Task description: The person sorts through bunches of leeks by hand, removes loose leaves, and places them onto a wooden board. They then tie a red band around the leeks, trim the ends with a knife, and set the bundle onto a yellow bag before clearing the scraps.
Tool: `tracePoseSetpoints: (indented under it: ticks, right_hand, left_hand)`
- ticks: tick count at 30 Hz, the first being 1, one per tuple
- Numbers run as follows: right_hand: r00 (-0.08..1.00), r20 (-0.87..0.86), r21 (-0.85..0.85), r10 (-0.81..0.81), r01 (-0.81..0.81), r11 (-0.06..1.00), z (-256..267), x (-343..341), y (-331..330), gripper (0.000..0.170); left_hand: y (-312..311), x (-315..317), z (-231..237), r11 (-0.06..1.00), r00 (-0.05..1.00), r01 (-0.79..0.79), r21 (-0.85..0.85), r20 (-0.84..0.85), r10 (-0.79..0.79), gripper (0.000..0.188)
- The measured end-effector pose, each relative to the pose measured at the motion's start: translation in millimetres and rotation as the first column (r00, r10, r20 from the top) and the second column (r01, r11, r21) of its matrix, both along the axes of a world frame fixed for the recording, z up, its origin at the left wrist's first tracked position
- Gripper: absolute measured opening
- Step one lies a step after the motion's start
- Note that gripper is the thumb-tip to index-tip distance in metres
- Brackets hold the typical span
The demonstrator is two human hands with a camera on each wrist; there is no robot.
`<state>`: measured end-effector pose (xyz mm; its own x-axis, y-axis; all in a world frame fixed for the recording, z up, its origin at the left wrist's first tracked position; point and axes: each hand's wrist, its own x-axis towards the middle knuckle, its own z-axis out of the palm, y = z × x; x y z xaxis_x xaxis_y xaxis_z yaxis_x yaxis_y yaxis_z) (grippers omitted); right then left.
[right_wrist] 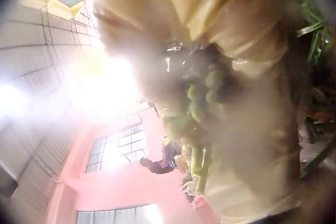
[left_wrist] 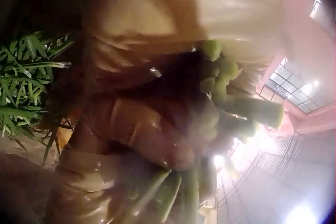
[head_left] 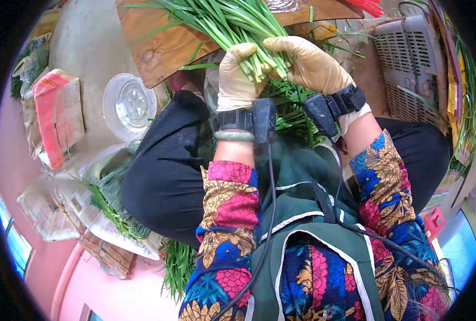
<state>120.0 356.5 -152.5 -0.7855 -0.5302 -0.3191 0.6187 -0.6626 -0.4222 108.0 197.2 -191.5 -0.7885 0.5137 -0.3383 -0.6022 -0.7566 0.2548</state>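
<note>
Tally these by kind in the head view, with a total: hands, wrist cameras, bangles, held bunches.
Hands: 2 (left hand, right hand)
Wrist cameras: 2 (left wrist camera, right wrist camera)
Bangles: 1 (pale bangle)
Held bunches: 1 (green bunch)
Total: 6

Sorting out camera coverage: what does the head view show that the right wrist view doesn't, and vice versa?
Only the head view: the wooden board, the grey slotted crate, the clear round plastic item and the patterned sleeves.

Only the right wrist view: the ridged ceiling and, in the background, a second person, small and lacking detail.

Both: the gloved right hand gripping the bunch of green stalks, plus pink wall. Glare and blur soften the wrist view.
</note>
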Motion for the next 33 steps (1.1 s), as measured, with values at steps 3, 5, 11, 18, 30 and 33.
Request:
tracePoseSetpoints:
  ticks: [3, 5, 11, 18, 30, 33]
  right_hand:
    - [0.997, 0.037, 0.042, 0.071, -0.072, 0.997, 5, -2, 1, 0.031]
    - [0.992, 0.055, 0.088, 0.117, -0.122, 0.989, 3, -2, 3, 0.031]
    - [0.986, 0.011, 0.31, 0.169, -0.164, 0.936, -10, 3, 2, 0.047]
    - [0.866, 0.193, 0.904, 0.462, -0.34, 0.259, 58, -1, 26, 0.06]
    - [0.376, -0.424, 0.572, 0.824, 0.817, -0.079, 71, 9, -17, 0.024]
    - [0.484, -0.394, 0.643, 0.781, 0.753, -0.142, 64, 14, -21, 0.027]
  left_hand:
    - [6, -3, 4, 0.998, 0.982, 0.015, -0.068, -0.188, -0.028, 0.073]
    - [6, -5, 2, 0.998, 0.98, 0.063, -0.012, -0.19, -0.064, 0.075]
    - [6, -6, 0, 0.986, 0.973, 0.164, 0.039, -0.168, -0.155, 0.071]
    - [10, -8, -12, 1.0, 0.999, 0.021, -0.017, -0.038, -0.022, 0.058]
    - [6, -11, -9, 0.996, 1.0, 0.0, 0.085, 0.017, -0.001, 0.016]
    - [11, -6, -8, 0.997, 0.997, -0.076, 0.02, 0.031, 0.075, 0.013]
